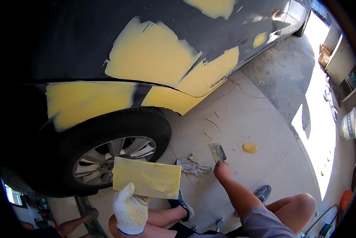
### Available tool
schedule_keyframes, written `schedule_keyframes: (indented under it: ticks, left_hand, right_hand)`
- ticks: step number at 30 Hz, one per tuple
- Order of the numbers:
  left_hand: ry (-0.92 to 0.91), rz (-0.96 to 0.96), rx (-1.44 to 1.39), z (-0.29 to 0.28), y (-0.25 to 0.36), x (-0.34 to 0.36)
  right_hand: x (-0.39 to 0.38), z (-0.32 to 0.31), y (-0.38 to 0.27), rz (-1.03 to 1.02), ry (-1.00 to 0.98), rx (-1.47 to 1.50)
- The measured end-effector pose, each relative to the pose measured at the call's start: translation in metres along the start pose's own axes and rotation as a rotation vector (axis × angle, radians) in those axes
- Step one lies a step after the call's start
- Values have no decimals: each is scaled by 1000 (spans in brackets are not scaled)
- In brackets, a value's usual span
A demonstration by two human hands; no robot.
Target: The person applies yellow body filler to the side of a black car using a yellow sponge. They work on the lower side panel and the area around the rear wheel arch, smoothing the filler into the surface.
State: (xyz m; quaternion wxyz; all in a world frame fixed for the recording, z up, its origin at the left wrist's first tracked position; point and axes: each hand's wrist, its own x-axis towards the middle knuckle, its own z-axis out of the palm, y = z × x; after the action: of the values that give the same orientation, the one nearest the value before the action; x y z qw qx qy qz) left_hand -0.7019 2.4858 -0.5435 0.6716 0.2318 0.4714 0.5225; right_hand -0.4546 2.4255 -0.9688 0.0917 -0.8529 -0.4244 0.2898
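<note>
My left hand (131,210), in a white knit glove stained yellow, grips a flat rectangular putty board (146,177) by its lower edge. Yellow putty is smeared over the board, thicker along its right side. Bare, my right hand (222,170) holds a putty knife (217,152) with a wide thin blade, out over the floor. Before me stands a dark car body (83,47) with broad patches of yellow filler (146,53) on its panel. More filler (90,99) covers the wheel arch above the tyre (164,131). Neither tool touches the car.
A loose work glove (195,166) and a yellow lump (250,148) lie on the tiled floor (241,111), with thin putty scraps. A white bucket (347,125) stands at the far right near shelving. At lower left, another person's arm (73,226) shows.
</note>
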Motion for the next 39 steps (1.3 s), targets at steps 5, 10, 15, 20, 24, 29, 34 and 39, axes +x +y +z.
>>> schedule_keyframes:
  ticks: [5, 10, 15, 20, 24, 29, 34, 39]
  left_hand:
    - [61, -78, 99, -13, -4, 18]
    - [236, -60, -13, -16, 4, 9]
    - [233, -107, -44, -2, 9, 8]
    - [226, -112, -82, 6, 13, 10]
    - [232, -101, -192, 5, 17, 13]
    - [17, -231, -48, -11, -7, 20]
    - [-204, -366, -205, 39, -25, -1]
    - [-659, -588, -184, 63, -74, -7]
  right_hand:
    - [10, 21, -32, -372, -7, -159]
    - [3, 46, -59, -528, 85, -150]
    - [3, 45, -134, -695, -135, -198]
    - [32, 57, -154, -708, -365, -444]
    - [8, -22, -120, -812, -148, -67]
    - [-32, -189, -63, -651, -36, 291]
    - [-100, -304, -29, -527, 13, 526]
    - [-175, -368, -29, -777, 204, 103]
